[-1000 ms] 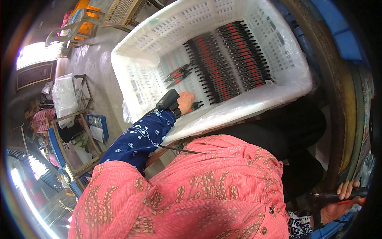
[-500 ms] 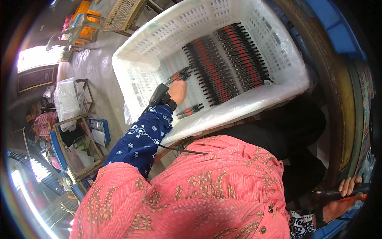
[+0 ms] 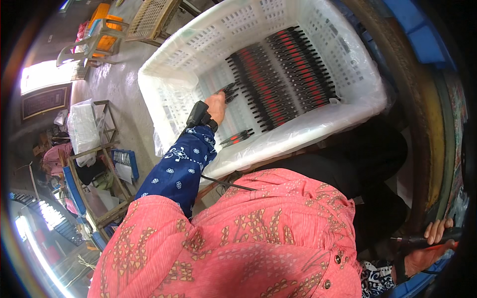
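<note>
My left hand (image 3: 216, 106), in a blue flowered sleeve with a black device at the wrist, reaches into a white perforated crate (image 3: 175, 54) lined with clear plastic. Its fingers are closed on a few slim black-and-red parts (image 3: 230, 92), mostly hidden by the hand. Another small bunch of such parts (image 3: 237, 137) lies nearer me in the crate. Two dense rows of them (image 3: 261, 84) fill the crate's middle and right. At the lower right edge my right hand (image 3: 431, 243) is wrapped round a black cylindrical tool (image 3: 420, 242) with a thin shaft.
A thin dark cable (image 3: 226, 184) runs from my left wrist across my shirt. To the right stands a brown curved edge (image 3: 415, 99) with blue bins (image 3: 415, 30) beyond. On the left are a wooden frame (image 3: 107, 213), a plastic-wrapped stack (image 3: 83, 124) and a chair (image 3: 92, 44).
My left hand has moved slightly farther into the crate and to the left, covering more of the parts at its fingers. My right hand and the tool have hardly moved.
</note>
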{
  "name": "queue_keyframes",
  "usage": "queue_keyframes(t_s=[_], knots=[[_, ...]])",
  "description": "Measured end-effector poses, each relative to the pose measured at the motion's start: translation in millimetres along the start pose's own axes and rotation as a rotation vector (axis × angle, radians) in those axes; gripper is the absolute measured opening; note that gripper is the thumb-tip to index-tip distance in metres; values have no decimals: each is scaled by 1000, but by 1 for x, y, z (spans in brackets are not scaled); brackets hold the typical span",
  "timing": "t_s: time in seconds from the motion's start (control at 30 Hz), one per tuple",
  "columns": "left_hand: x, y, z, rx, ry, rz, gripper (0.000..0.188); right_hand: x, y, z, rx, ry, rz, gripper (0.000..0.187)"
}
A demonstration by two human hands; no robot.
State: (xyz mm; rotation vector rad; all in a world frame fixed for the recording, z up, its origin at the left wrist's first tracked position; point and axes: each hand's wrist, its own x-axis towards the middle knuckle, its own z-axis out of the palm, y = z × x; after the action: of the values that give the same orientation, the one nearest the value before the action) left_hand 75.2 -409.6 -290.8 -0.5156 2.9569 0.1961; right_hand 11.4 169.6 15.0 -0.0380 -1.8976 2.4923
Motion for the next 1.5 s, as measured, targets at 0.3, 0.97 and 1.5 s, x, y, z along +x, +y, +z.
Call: queue_keyframes(t_s=[0.3, 0.97, 1.5], knots=[[-1, 13, -12, 187, -118, 89, 9, 3, -4, -10, 121, -67, 52, 34], [-27, 31, 8, 17, -550, 145, 11, -1, -6, -7, 29, 5, 48, 44], [-36, 47, -10, 104, -472, 281, 8, 0, -3, -3, 34, 43, 30, 41]])
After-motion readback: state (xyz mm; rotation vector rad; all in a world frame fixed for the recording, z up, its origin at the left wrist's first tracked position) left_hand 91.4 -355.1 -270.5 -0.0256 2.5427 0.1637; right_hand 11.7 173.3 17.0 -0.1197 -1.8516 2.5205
